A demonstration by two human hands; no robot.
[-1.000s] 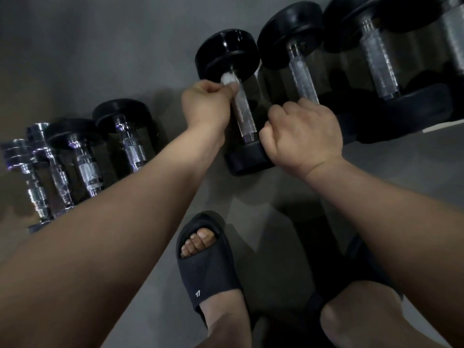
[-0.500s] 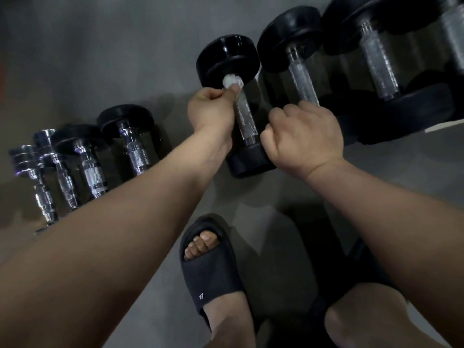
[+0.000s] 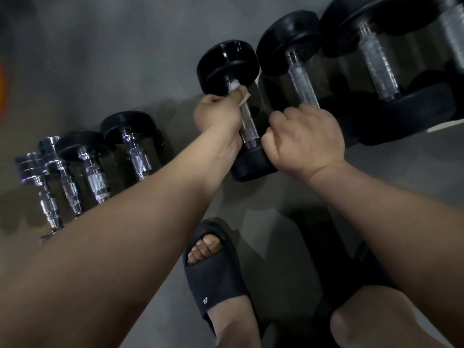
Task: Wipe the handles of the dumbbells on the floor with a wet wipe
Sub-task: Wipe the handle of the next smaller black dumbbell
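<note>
Now pinches a white wet wipe [image 3: 236,87] in the left hand [image 3: 218,114], curled round the far end of the handle [image 3: 248,126], just under the far head of a black dumbbell [image 3: 227,64]. Grips the same dumbbell with the right hand [image 3: 306,139], closed into a fist over the near head [image 3: 251,164], with the thumb just beside the near end of the handle. Leaves the knurled middle of the handle bare between the two hands.

Lies on the grey floor [image 3: 113,59], in the middle of a row of dumbbells set side by side along its far side. Touches, or nearly touches, a bigger black dumbbell [image 3: 288,41] on the right. Sits near a still larger one [image 3: 376,59] beyond that, toward the floor's far right corner. Stands well apart from the smaller black-headed dumbbell [image 3: 135,146] on the left, next to three chrome-handled ones [image 3: 50,187] partly hidden behind the left forearm.

Shows a foot in a dark slipper [image 3: 213,277] planted on the floor near the middle of the near edge, with a bare knee [image 3: 376,320] at the near right corner.
</note>
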